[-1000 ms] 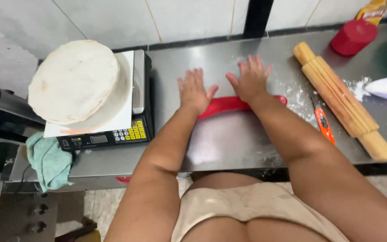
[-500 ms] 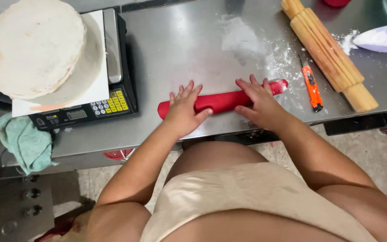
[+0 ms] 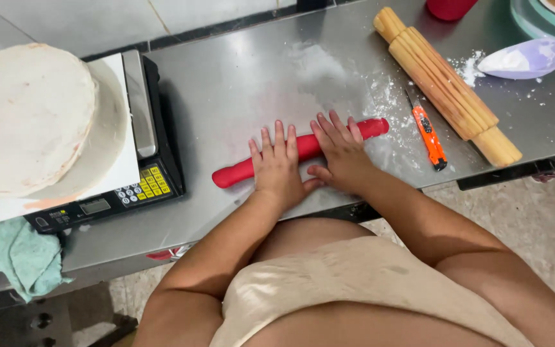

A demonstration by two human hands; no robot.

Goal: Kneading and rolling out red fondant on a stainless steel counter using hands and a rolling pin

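Red roll (image 3: 239, 172): long rope of red paste, lying flat on the steel table (image 3: 239, 83) close to the near edge, running from about 8 o'clock up to 2 o'clock. Middle is hidden under the hands, both ends poke out.

Left hand (image 3: 277, 168): flat on the roll, fingers spread out and straight, not gripping anything, just pressing down with the palm.

Right hand (image 3: 342, 154): same deal, right beside the left one, fingers splayed open over the roll, thumb tucked toward the body.

White dusting (image 3: 380, 96): powder patch on the table at roughly 1 o'clock from the hands, touching the far tip of the roll.

Orange cutter (image 3: 429, 133): at 3 o'clock from the right hand, near but apart.

Rolling pin (image 3: 444, 83): wooden, ribbed, lying diagonal past the cutter.

Scale (image 3: 155, 173): at 9 o'clock, with a white board and a round stacked cake on top.

Doing it well, imo: keep palms flat with light, even pressure and work outward from the middle so the rope stays the same thickness; the ends look slightly fatter than the middle.
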